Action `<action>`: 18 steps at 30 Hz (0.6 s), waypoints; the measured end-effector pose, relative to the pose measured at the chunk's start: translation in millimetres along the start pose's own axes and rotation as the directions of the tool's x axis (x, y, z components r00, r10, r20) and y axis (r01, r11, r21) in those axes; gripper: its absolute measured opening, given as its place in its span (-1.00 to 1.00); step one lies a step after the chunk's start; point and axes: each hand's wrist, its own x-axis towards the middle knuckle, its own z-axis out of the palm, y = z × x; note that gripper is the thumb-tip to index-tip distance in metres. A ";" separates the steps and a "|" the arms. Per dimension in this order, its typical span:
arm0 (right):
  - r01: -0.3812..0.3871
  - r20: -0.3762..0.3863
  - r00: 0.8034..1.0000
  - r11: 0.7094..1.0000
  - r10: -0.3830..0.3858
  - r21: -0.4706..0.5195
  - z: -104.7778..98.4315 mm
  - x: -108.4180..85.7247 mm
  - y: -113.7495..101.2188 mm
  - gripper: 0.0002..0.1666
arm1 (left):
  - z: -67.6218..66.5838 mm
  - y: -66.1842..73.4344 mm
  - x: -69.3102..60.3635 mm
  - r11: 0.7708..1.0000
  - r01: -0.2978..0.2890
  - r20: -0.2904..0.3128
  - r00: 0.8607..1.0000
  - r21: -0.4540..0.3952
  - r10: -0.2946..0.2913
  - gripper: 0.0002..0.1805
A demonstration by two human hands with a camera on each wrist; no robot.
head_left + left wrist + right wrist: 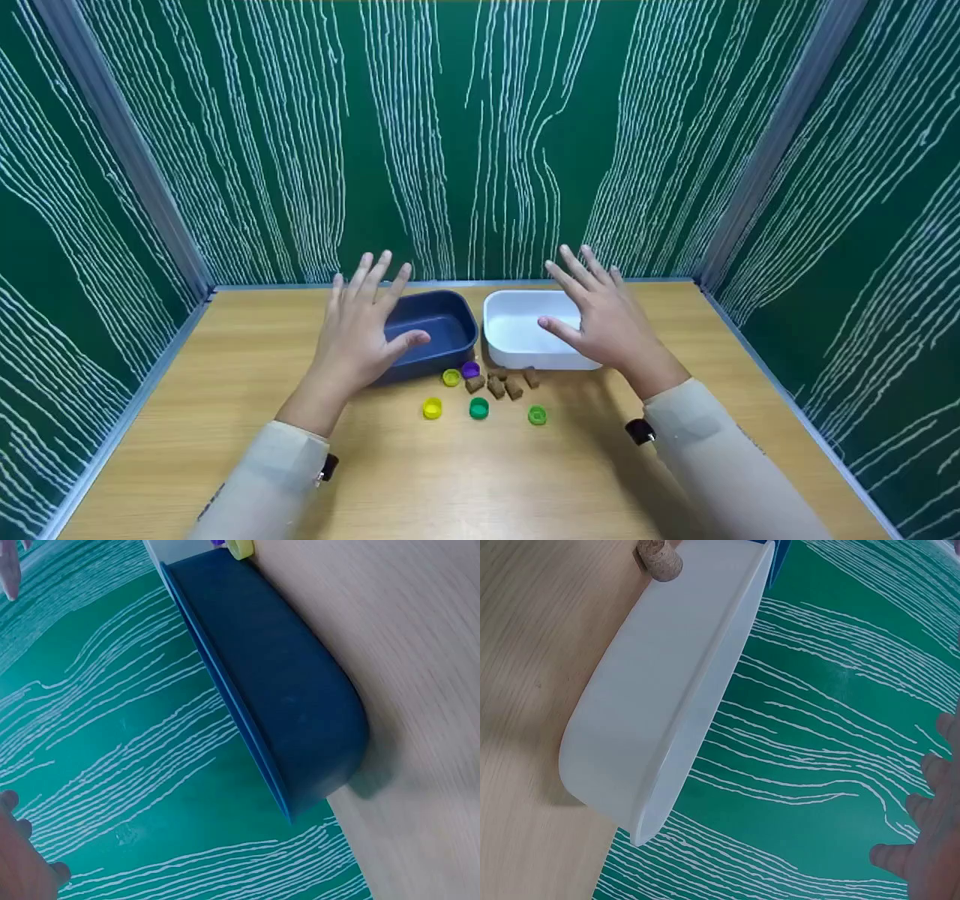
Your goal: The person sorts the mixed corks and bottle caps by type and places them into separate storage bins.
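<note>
My left hand (358,330) is held over the left part of a dark blue bin (442,360), fingers spread and holding nothing. Above the right part of a white bin (517,360) my right hand (611,322) hovers, its fingers also spread. In front of the bins lie several bottle caps: a yellow cap (432,408), a second yellow cap (451,377), a purple cap (470,369), a dark green cap (478,408) and a light green cap (537,415). Several brown corks (496,387) lie among them, close to the white bin.
The wooden table (480,480) ends at a green wall (465,150) with raised white lines behind the bins. Similar green panels close off the left and right sides, joined by grey metal posts (120,142). Both bins stand side by side with a narrow gap.
</note>
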 end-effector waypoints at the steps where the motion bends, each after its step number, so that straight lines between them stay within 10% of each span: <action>1: 0.000 0.004 1.000 1.000 0.000 0.003 0.0 -0.6 -0.7 0.12 | 0.6 -1.2 -0.3 1.000 0.005 0.003 1.000 0.000 -0.005 0.17; 10: -0.037 0.031 0.999 0.999 0.038 -0.013 3.2 -5.2 -10.5 0.13 | 7.9 -17.0 -5.7 0.995 0.103 0.102 0.990 -0.021 -0.100 0.20; 18: -0.027 0.071 0.997 1.000 0.026 0.008 9.7 -11.1 -22.5 0.14 | 16.2 -39.3 -10.8 0.969 0.246 0.207 0.948 -0.002 -0.240 0.34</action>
